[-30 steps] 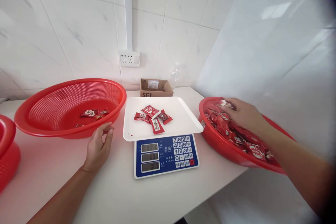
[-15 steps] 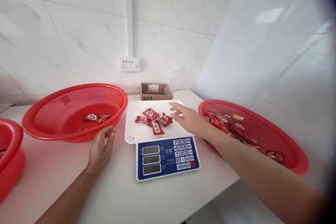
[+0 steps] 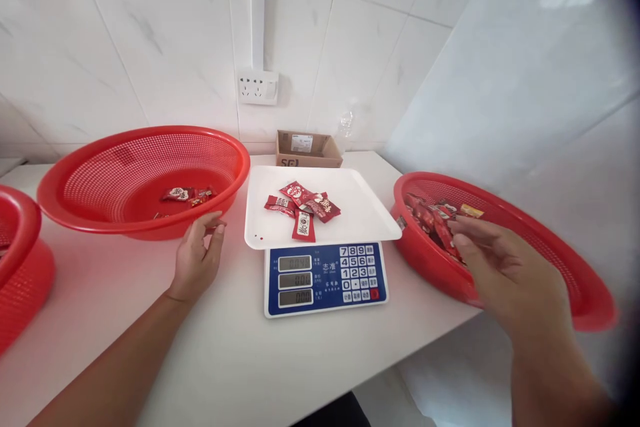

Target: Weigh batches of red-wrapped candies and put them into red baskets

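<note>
My right hand (image 3: 515,273) is over the near side of the right red basket (image 3: 550,233), thumb and fingers apart and nothing visible between them. Beneath its fingertips lies a heap of small red snack packets (image 3: 430,220). My left hand (image 3: 197,257) rests above the table beside the left red basket (image 3: 135,223), its fingers loosely bent, with a gap to the thumb and nothing seen in it. Between the hands stands a digital scale (image 3: 327,280) with a white tray (image 3: 360,213). Several red snack packets (image 3: 303,225) lie grouped on that tray.
Another red basket (image 3: 20,260) is cut off at the left edge. Behind the scale sit an open cardboard box (image 3: 310,160) and a clear plastic bottle (image 3: 346,123) against the tiled wall. A few packets (image 3: 185,194) lie inside the left basket.
My right hand has moved from above the scale tray, rightward to the right basket. The packets on the tray look unmoved; my left hand stays nearly in place. The view has tilted down slightly.
</note>
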`<state>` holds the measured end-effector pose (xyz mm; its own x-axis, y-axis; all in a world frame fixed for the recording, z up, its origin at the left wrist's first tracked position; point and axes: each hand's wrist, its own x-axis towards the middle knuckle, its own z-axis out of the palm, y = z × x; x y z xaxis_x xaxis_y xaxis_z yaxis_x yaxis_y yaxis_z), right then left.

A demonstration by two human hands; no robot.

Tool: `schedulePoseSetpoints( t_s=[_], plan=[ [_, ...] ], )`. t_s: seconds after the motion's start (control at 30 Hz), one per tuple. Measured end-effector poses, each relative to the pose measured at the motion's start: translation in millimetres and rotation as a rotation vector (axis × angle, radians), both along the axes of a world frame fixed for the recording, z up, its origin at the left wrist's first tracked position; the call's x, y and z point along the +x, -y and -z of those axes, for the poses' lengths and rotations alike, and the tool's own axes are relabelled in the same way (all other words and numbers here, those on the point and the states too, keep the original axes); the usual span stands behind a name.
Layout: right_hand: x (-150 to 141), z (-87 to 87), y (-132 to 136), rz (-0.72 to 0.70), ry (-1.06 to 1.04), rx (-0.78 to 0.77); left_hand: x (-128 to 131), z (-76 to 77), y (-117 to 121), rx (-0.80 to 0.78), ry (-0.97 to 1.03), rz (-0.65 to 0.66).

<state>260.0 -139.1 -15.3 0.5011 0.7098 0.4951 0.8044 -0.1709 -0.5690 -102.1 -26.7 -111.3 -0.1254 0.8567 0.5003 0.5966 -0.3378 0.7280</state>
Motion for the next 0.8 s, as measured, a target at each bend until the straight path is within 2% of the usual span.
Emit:
schedulePoseSetpoints(
  t_s=[0.17, 0.43, 0.5, 0.6, 0.7, 0.8],
  plan=[
    [4.7, 15.1, 6.3, -0.017, 0.001, -0.013, 1.6, -0.2, 1.2, -0.003, -0.007, -0.014],
    [-10.7, 15.9, 0.9, -0.115, 0.046, -0.069, 0.3, 0.6, 1.0, -0.026, -0.01, -0.042],
    [-17.3, 16.8, -3.9, -0.182, 0.059, -0.075, 0.2, 0.6, 0.6, -0.023, -0.018, -0.044],
    [-33.3, 17.2, -18.2, -0.361, 0.122, -0.076, 0.2, 1.0, -0.2, -0.019, -0.028, -0.048],
    [-54.7, 15.7, -42.3, -0.554, 0.219, -0.071, -0.4, 1.9, -0.9, -0.031, -0.024, -0.051],
    [-75.2, 13.6, -68.9, -0.655, 0.311, -0.089, -1.9, 2.6, -1.3, -0.032, -0.01, -0.05]
  ],
)
